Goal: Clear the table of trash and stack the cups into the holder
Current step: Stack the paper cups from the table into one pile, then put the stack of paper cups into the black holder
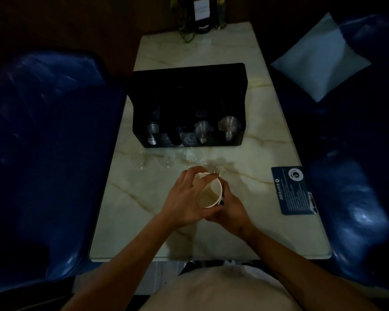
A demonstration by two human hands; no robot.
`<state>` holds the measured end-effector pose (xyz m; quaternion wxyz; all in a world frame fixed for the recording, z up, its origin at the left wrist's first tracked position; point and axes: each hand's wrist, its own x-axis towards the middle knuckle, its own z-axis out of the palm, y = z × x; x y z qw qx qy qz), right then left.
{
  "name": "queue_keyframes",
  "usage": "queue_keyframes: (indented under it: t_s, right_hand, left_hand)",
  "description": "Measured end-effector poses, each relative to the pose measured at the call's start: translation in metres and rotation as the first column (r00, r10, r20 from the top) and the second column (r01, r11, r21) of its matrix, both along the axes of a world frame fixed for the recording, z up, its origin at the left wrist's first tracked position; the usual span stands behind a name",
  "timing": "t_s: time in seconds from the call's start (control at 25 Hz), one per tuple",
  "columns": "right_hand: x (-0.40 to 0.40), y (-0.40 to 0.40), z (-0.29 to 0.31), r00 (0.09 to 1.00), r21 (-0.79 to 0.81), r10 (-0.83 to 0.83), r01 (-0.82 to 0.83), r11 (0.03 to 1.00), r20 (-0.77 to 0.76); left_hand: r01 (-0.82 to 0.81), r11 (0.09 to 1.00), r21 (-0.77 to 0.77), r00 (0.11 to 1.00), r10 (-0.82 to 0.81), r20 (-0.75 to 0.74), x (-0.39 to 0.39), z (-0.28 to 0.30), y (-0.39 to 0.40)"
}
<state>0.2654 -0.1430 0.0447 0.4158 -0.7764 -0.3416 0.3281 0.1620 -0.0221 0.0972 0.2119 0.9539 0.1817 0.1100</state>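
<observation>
Person's torso in a pale top (213,288): at the near edge of the pale marble-patterned desk (256,232), both bare forearms reaching forward over it

White paper cup (209,191): tilted, open mouth toward the camera, held above the desk on the near side of the black rectangular cup holder (186,106)

Left hand (184,198): on the cup's left side, fingers (208,177) curled over its far rim, gripping it

Right hand (230,209): on the cup's right side and under its base, fingers wrapped round the wall, gripping it

Clear plastic cups (164,158): several, faint in the dim light, loose on the desk just in front of the holder, between it and the hands; exact number cannot be told

Black rectangular cup holder: mid-desk, open front facing the camera; stacked clear plastic cups (202,131) lie in its compartments, a larger clear stack (228,126) in the rightmost one

Dark blue printed card (293,190): flat on the desk, right of the holder and nearer, at the right edge

Blue padded seats (47,135): flanking the desk on both sides

Pale square cushion (319,59): on the right seat, beyond the holder's right side

Dark bottle (201,14) and green plant (186,30): far end of the desk, behind the holder
</observation>
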Motion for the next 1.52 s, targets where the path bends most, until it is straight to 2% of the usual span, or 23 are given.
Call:
queue_keyframes:
  t_s: [0.28,0.52,0.68,0.8,0.88,0.96,1.04,1.08,1.16,1.28,1.4,1.44,1.52]
  right_hand:
    - [0.008,-0.004,-0.002,0.997,0.01,0.081,-0.081,0.997,-0.007]
    - [0.01,-0.004,-0.001,0.996,0.023,0.09,-0.09,0.996,-0.014]
    - [0.009,-0.004,0.0,0.997,0.043,0.073,-0.072,0.996,-0.01]
    - [0.007,-0.004,0.0,0.999,0.042,0.042,-0.041,0.998,-0.019]
    - [0.004,0.0,0.0,1.0,0.044,0.016,-0.014,0.999,-0.025]
    - [0.001,0.007,0.001,0.999,0.08,-0.015,0.018,0.997,-0.045]
    - [0.0,0.016,0.003,0.999,0.124,-0.028,0.033,0.992,-0.046]
    - [-0.001,0.021,0.005,0.998,0.144,-0.038,0.045,0.989,-0.051]
    - [-0.004,0.034,0.008,0.996,0.175,-0.053,0.064,0.982,-0.065]
    - [-0.01,0.057,0.013,0.993,0.207,-0.069,0.088,0.974,-0.096]
    - [-0.016,0.083,0.028,0.974,0.254,-0.111,0.161,0.954,-0.2]
    - [-0.018,0.092,0.033,0.961,0.264,-0.127,0.193,0.945,-0.247]
    - [-0.022,0.109,0.04,0.934,0.283,-0.148,0.245,0.927,-0.325]
  left_hand:
    - [-0.092,0.992,-0.087,0.995,0.088,-0.048,0.0,-0.011,-0.01]
    - [-0.103,0.992,0.077,0.994,0.1,0.042,-0.001,-0.027,-0.013]
    - [-0.102,0.991,0.082,0.993,0.097,0.062,0.0,-0.035,-0.01]
    - [-0.053,0.998,0.024,0.999,0.053,0.01,0.0,-0.035,-0.006]
    - [-0.067,0.986,-0.152,0.998,0.065,-0.015,-0.002,-0.032,0.002]
    - [-0.114,0.879,-0.464,0.99,0.142,0.026,-0.009,-0.03,0.013]
    - [-0.163,0.662,-0.731,0.961,0.275,0.035,-0.023,-0.033,0.022]
    - [-0.201,0.549,-0.811,0.944,0.329,-0.011,-0.031,-0.037,0.027]
    - [-0.309,0.415,-0.855,0.918,0.366,-0.154,-0.045,-0.048,0.04]
    - [-0.463,0.302,-0.834,0.862,0.372,-0.344,-0.064,-0.06,0.065]
    - [-0.469,0.201,-0.86,0.841,0.4,-0.365,-0.081,-0.069,0.091]
    - [-0.463,0.139,-0.876,0.83,0.415,-0.373,-0.085,-0.072,0.099]
    - [-0.444,-0.043,-0.895,0.801,0.429,-0.418,-0.089,-0.076,0.119]
